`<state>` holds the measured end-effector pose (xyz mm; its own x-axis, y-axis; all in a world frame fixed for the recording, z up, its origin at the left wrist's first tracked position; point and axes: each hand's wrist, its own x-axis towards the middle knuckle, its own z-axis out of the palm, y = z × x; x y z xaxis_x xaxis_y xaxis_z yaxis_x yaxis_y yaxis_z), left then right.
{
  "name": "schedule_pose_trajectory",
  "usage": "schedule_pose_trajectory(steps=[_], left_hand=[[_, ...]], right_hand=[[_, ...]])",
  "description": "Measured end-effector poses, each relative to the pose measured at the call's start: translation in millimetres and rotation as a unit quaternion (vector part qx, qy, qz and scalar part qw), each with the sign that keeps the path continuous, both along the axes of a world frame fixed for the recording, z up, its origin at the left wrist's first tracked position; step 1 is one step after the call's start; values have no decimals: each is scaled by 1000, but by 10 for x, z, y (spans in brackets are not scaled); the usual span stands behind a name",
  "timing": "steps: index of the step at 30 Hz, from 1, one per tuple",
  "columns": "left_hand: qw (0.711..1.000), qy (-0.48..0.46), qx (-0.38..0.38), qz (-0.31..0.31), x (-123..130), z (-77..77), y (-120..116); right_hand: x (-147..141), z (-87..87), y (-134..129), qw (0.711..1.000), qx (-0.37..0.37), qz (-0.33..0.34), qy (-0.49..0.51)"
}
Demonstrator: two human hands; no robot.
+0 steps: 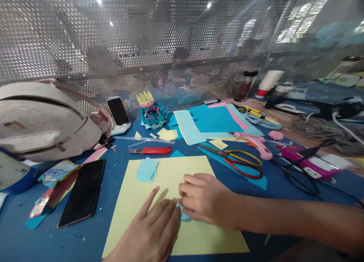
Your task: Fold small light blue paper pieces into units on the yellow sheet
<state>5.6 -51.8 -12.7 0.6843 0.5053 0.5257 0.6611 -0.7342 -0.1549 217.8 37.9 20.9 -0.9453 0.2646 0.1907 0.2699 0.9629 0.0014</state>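
A small light blue piece of paper (185, 215) lies over a yellow sheet (119, 212), mostly hidden between my two hands. My left hand (155, 224) holds its left side, with one finger lifted away from the others. From the right, my right hand (209, 197) pinches the same piece with curled fingers. Just beyond my hands, a small pile of light blue paper squares (147, 170) rests on the yellow sheet.
Behind the sheet lie a red utility knife (156, 150) and scissors (244, 161). Farther back stand a layered paper flower (153, 116) and a propped phone (118, 111). A pink glue gun (256, 141) is at right; a black phone (83, 193) and backpack (48, 121) are left.
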Motion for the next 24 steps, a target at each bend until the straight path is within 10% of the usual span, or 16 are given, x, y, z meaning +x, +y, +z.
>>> schedule_pose_trajectory(steps=[10,24], left_hand=[[999,24,-24,-9,-18,63,15],[989,127,-80,12,-17,223,10]], right_hand=[[136,26,-46,1000,3,-17,-21],[155,20,19,935,-305,-173,45]])
